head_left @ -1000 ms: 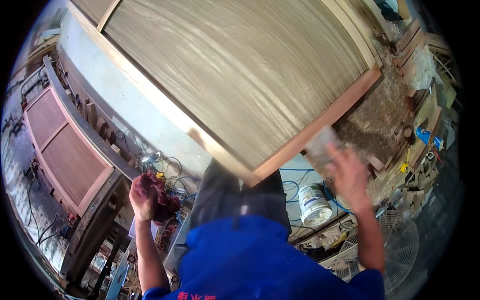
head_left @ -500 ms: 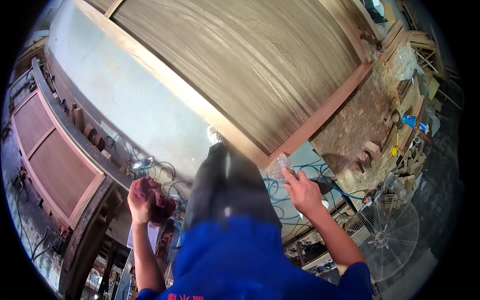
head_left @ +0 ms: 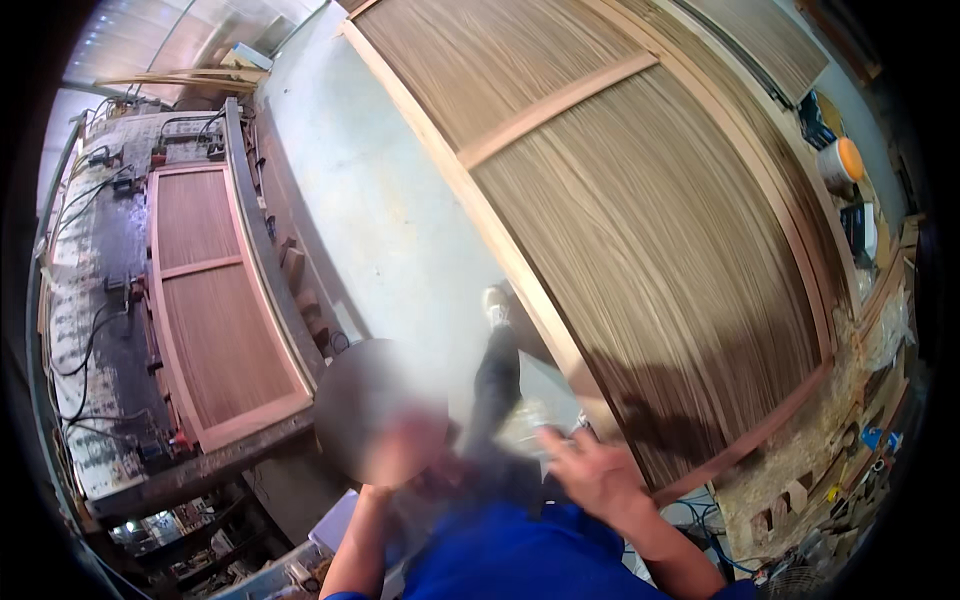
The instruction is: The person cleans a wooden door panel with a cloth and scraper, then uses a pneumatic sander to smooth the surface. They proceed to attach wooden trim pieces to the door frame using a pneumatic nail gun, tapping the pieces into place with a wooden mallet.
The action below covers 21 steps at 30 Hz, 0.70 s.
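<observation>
My left hand (head_left: 400,455), smeared by motion and blur, is in front of my body. Its fingers are closed on a crumpled dark red cloth (head_left: 440,472), of which only a blurred part shows. My right hand (head_left: 598,478) grips a pale, partly see-through piece (head_left: 527,425); its kind is too blurred to tell. That hand is beside the near corner of a large framed wood panel (head_left: 660,270), apart from its grained face. The panel has a lighter wooden frame and a crossbar. A shadow falls over its near end.
At the left, a smaller framed panel (head_left: 228,330) lies on a long workbench (head_left: 110,330) with clamps and black cables. An orange-lidded tub (head_left: 842,165) stands beyond the large panel. Wood offcuts (head_left: 780,510) lie at the lower right, near blue hoses (head_left: 700,515).
My view has swung left, showing more of the bench and panel. My right hand has come away from the panel's corner. My left hand with the cloth has moved inward, toward the right.
</observation>
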Motion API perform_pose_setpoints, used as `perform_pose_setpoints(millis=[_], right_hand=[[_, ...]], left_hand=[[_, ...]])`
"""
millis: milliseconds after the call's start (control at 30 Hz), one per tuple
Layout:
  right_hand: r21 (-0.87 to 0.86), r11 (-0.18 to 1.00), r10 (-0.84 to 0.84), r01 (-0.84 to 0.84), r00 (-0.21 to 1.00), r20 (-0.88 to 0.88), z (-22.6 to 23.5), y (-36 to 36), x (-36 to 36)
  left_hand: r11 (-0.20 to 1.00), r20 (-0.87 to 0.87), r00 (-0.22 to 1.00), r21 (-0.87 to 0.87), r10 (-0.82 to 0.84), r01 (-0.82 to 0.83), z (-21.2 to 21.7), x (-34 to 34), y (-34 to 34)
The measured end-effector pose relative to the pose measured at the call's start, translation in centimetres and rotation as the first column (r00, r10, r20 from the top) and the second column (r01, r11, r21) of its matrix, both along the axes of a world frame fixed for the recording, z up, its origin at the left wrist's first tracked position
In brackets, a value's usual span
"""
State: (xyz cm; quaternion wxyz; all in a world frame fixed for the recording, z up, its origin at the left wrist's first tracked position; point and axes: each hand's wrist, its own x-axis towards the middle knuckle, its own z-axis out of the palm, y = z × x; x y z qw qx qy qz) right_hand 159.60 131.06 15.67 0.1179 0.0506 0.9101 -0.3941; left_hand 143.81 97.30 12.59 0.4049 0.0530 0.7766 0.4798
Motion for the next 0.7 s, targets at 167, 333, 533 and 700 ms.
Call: perform_pose_setpoints(millis=[167,333,533,700], right_hand=[[-0.059,0.989,0.137,-0.134,0.990,0.046,-1.4,-3.1,-16.2],[0.100,0.964,-0.256,0.246,0.962,0.095,-4.8,3.1,-29.0],[0.308,0.949,-0.137,0.064,0.965,0.222,-7.0,5.7,-41.7],[0.357,0.928,-0.003,-0.107,0.955,0.296,-7.3,6.5,-45.4]], left_hand=[[0.995,0.105,0.993,0.087,-0.049,0.040,0.4,-13.1,4.9],[0.921,0.349,0.871,0.046,0.347,-0.386,-3.2,-26.8,1.5],[0.978,0.193,0.965,0.077,0.177,-0.195,-4.4,-38.0,5.0],[0.992,0.158,0.987,0.114,0.025,-0.043,-6.2,-41.0,6.3]])
